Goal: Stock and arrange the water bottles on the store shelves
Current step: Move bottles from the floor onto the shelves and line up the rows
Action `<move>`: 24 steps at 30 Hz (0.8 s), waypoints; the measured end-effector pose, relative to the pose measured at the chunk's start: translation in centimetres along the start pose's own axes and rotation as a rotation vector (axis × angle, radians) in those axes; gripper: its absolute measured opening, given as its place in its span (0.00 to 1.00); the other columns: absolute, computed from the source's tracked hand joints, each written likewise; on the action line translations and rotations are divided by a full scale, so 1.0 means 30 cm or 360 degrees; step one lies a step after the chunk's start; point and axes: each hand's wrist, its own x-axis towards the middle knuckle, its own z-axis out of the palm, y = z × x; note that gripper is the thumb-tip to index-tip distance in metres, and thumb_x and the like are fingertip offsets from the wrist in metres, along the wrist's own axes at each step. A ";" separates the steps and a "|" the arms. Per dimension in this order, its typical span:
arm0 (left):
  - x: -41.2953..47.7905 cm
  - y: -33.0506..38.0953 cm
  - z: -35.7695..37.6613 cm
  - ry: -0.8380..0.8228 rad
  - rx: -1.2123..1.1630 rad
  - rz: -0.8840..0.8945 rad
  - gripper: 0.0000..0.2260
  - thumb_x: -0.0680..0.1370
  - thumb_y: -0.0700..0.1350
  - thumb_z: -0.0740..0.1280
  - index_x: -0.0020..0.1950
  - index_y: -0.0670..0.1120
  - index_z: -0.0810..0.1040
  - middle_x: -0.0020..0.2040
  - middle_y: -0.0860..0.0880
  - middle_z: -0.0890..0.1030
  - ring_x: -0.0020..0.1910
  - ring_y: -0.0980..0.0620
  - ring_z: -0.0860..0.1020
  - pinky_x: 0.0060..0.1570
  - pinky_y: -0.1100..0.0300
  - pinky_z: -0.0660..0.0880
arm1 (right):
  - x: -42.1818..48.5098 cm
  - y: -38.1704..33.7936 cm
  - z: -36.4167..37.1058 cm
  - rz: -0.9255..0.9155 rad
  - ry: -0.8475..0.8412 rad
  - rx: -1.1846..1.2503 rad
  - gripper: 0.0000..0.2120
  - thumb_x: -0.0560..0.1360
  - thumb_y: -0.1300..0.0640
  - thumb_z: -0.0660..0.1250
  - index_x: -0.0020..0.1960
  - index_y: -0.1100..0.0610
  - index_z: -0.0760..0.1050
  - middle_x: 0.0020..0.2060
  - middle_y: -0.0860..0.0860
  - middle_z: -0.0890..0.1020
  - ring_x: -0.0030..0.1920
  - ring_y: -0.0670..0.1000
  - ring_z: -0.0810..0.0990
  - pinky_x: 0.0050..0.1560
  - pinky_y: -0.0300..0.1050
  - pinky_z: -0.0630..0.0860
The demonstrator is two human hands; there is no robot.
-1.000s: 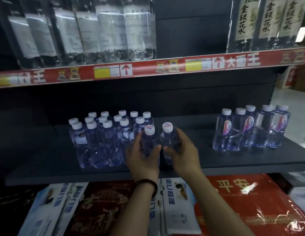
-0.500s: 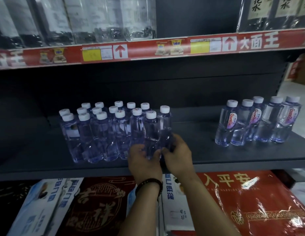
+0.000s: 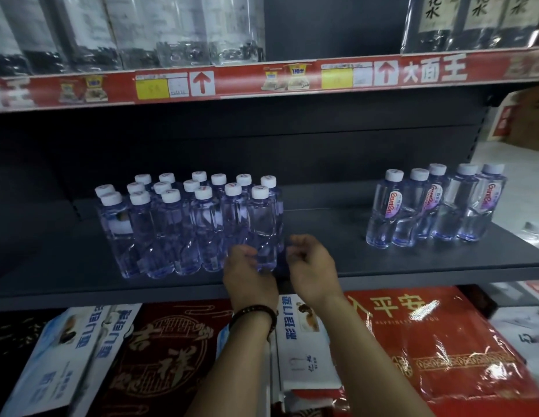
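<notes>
As left hand (image 3: 250,276) and right hand (image 3: 311,266) are held loosely curled, empty, bottle block (image 3: 187,227) is judged placed; more stock must be fetched.

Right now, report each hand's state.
Left hand: open, fingers loosely curled by the front bottle, holding nothing.
Right hand: open, loosely curled, holding nothing.

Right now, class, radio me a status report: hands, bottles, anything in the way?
Left hand and right hand loosely curled, empty. Bottle cluster upright in rows on shelf. Smaller bottle group apart, far right; nothing between.
</notes>
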 end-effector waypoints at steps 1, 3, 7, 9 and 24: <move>-0.013 0.005 -0.016 -0.0074 0.0049 0.0038 0.15 0.76 0.32 0.71 0.51 0.51 0.74 0.46 0.52 0.77 0.46 0.54 0.78 0.42 0.69 0.69 | -0.020 -0.002 -0.023 0.0024 -0.0031 -0.0080 0.14 0.83 0.63 0.64 0.65 0.50 0.76 0.54 0.46 0.83 0.52 0.44 0.81 0.48 0.30 0.74; -0.045 0.017 -0.052 -0.0270 0.0151 0.0122 0.13 0.78 0.34 0.69 0.49 0.52 0.75 0.45 0.54 0.78 0.47 0.54 0.78 0.42 0.69 0.69 | -0.062 0.000 -0.070 0.0063 -0.0100 -0.0264 0.17 0.83 0.60 0.66 0.71 0.52 0.74 0.60 0.49 0.83 0.60 0.50 0.81 0.58 0.37 0.77; -0.147 0.031 -0.134 -0.0745 0.0425 0.0265 0.06 0.81 0.42 0.69 0.51 0.54 0.78 0.46 0.57 0.81 0.47 0.54 0.81 0.46 0.60 0.79 | -0.194 -0.008 -0.206 -0.0036 -0.0248 -0.0701 0.18 0.83 0.56 0.66 0.72 0.54 0.74 0.64 0.53 0.81 0.60 0.55 0.83 0.58 0.44 0.78; -0.210 0.045 -0.168 -0.0919 0.0614 0.0378 0.04 0.80 0.46 0.70 0.51 0.56 0.79 0.48 0.58 0.82 0.48 0.54 0.82 0.51 0.55 0.82 | -0.281 -0.010 -0.295 -0.0117 -0.0279 -0.0961 0.16 0.83 0.56 0.67 0.70 0.54 0.74 0.63 0.56 0.82 0.59 0.57 0.82 0.53 0.44 0.76; -1.037 0.320 0.155 -0.1858 0.1025 0.1362 0.07 0.78 0.55 0.70 0.55 0.58 0.80 0.54 0.58 0.81 0.54 0.53 0.80 0.55 0.56 0.78 | -0.907 0.328 -1.285 0.0467 -0.0442 -0.1940 0.22 0.82 0.45 0.67 0.74 0.49 0.72 0.65 0.54 0.79 0.65 0.56 0.78 0.63 0.52 0.77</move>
